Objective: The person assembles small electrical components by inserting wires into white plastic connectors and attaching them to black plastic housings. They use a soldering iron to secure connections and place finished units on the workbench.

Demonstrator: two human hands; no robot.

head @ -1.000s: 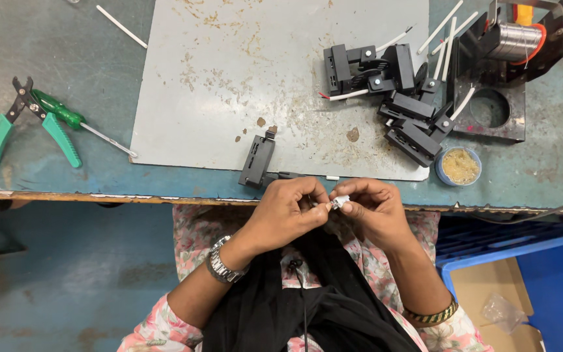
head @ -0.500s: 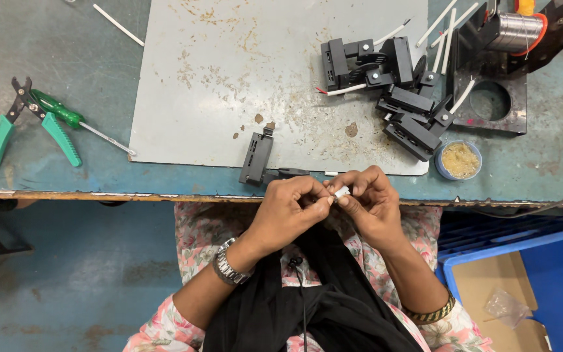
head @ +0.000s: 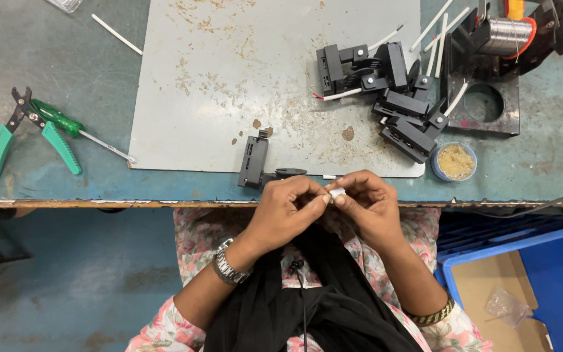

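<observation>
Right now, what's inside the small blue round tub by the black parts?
The blue tub holds a yellowish-tan, grainy paste filling it nearly to the rim. Its bottom is covered, so anything beneath that paste cannot be seen.

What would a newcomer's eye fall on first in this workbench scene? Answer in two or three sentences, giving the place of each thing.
First come the left hand and right hand, meeting at the bench's near edge and pinching a small white piece between their fingertips. Next, a heap of black plastic parts with white wires lies at the far right of the grey mat. Green-handled pliers lie at the far left of the bench.
</observation>
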